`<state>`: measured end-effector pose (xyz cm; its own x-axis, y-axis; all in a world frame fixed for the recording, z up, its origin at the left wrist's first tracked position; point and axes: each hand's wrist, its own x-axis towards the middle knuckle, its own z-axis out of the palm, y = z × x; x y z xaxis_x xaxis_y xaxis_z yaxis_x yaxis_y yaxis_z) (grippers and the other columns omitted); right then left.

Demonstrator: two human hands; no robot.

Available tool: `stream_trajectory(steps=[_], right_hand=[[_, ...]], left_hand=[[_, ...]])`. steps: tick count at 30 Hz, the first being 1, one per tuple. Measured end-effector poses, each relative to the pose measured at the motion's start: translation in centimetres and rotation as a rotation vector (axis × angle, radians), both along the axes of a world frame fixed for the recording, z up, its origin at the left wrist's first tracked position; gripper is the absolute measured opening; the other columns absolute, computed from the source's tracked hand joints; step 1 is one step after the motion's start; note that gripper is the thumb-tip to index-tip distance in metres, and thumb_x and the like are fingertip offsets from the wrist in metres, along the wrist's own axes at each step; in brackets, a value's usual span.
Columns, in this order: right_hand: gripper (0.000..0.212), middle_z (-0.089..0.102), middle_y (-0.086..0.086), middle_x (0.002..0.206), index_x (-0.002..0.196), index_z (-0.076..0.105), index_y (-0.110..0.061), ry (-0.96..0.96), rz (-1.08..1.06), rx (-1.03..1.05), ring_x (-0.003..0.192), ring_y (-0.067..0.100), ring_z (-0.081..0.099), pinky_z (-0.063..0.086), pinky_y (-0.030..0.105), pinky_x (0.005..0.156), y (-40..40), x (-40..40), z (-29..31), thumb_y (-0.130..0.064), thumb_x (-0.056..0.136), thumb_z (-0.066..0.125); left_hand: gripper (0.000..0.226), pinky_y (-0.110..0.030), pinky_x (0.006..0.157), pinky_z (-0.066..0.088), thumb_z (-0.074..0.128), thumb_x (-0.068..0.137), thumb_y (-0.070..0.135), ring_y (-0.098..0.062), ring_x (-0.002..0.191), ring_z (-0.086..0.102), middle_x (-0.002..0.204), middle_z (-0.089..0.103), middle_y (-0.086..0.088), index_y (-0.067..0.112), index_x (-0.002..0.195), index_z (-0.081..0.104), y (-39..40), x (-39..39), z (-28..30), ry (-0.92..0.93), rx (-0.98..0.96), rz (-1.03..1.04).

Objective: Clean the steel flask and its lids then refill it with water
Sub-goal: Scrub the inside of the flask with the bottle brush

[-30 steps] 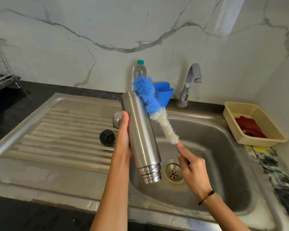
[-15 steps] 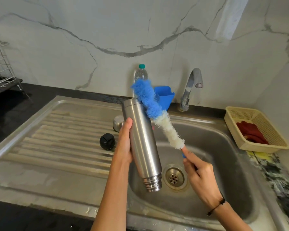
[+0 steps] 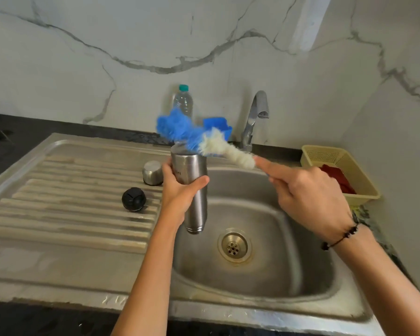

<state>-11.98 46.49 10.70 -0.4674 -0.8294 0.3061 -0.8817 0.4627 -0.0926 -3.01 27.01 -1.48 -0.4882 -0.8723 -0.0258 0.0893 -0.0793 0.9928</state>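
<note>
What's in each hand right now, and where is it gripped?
Left hand grips the steel flask around its body. Right hand holds the bottle brush by its handle end.

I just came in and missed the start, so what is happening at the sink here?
A person is cleaning a steel flask over the sink. The left hand grips the flask, and the right hand holds a blue and white bottle brush against its upper end. A black lid and a steel cap lie on the drainboard.

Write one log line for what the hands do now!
left hand: grips flask | right hand: holds brush across flask base
</note>
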Motion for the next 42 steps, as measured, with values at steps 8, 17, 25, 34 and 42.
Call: stream_trajectory(steps=[8, 17, 25, 34, 42], right_hand=[[0.060, 0.045, -0.002, 0.049, 0.131, 0.053, -0.032, 0.130, 0.030, 0.118, 0.038, 0.023, 0.039, 0.041, 0.033, 0.032, 4.0, 0.9, -1.5, -0.008, 0.076, 0.062], [0.054, 0.058, -0.007, 0.075, 0.142, 0.017, -0.050, -0.012, -0.058, 0.191, 0.067, 0.018, 0.057, 0.051, 0.033, 0.060, 5.8, 1.2, -1.4, -0.026, 0.095, 0.028], [0.054, 0.041, -0.005, 0.062, 0.143, 0.021, -0.046, -0.034, -0.062, 0.228, 0.056, 0.015, 0.044, 0.041, 0.030, 0.054, 3.8, 1.8, -1.5, -0.020, 0.097, 0.031], [0.057, 0.034, -0.008, 0.062, 0.145, 0.015, -0.043, 0.032, -0.136, 0.297, 0.051, 0.013, 0.034, 0.031, 0.027, 0.046, 3.5, 2.3, -0.8, -0.020, 0.096, 0.033], [0.056, 0.035, -0.009, 0.060, 0.144, 0.015, -0.046, -0.023, -0.172, 0.251, 0.059, 0.015, 0.043, 0.048, 0.032, 0.059, 4.5, 3.5, -0.1, -0.023, 0.097, 0.035]], left_hand=[[0.074, -0.024, 0.078, 0.048, 0.084, 0.067, 0.008, -0.002, 0.093, 0.057, 0.103, 0.056, 0.015, 0.034, 0.118, 0.038, 0.9, -0.7, -1.2, -0.054, -0.065, 0.081], [0.078, -0.043, 0.092, 0.050, 0.085, 0.063, 0.011, -0.019, 0.107, 0.056, 0.121, 0.055, 0.000, 0.027, 0.125, 0.041, 1.7, -1.4, -2.2, -0.162, -0.174, 0.102], [0.085, -0.026, 0.088, 0.040, 0.083, 0.068, 0.008, -0.007, 0.108, 0.047, 0.125, 0.047, 0.011, 0.022, 0.137, 0.036, 2.6, -1.1, -1.8, -0.151, -0.175, 0.073], [0.084, -0.026, 0.078, 0.048, 0.084, 0.065, 0.012, -0.013, 0.099, 0.055, 0.117, 0.053, 0.006, 0.025, 0.133, 0.038, 2.5, -2.4, -2.1, -0.212, -0.216, 0.032], [0.088, -0.030, 0.082, 0.047, 0.084, 0.066, 0.009, -0.011, 0.097, 0.057, 0.118, 0.053, 0.004, 0.025, 0.137, 0.035, 1.7, -1.8, -2.6, -0.111, -0.053, 0.057]])
